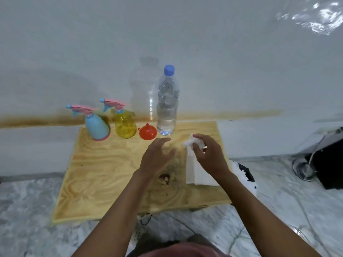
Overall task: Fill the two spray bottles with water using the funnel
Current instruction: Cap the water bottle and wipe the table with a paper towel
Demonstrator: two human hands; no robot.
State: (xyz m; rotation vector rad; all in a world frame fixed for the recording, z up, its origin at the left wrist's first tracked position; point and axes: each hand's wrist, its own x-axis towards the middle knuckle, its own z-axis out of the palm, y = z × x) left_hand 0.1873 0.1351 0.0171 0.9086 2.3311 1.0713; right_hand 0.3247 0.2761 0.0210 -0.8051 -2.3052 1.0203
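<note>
At the back of the wooden board (104, 173) stand a blue spray bottle (96, 127) and a yellow see-through spray bottle (124, 125), both with pink trigger heads screwed on. A red funnel (148, 132) lies mouth-down to their right. Beside it stands a tall clear water bottle (167, 106) with a blue cap on. My left hand (156, 156) hovers over the board with fingers spread, empty, just in front of the funnel. My right hand (208, 154) pinches a crumpled white tissue (191, 143) above a stack of tissues.
A stack of white tissues (196, 173) lies on the board's right side. A dark knot (164, 178) marks the wood. A white wall rises right behind the board. Black equipment and cables (315, 164) sit on the marble floor to the right.
</note>
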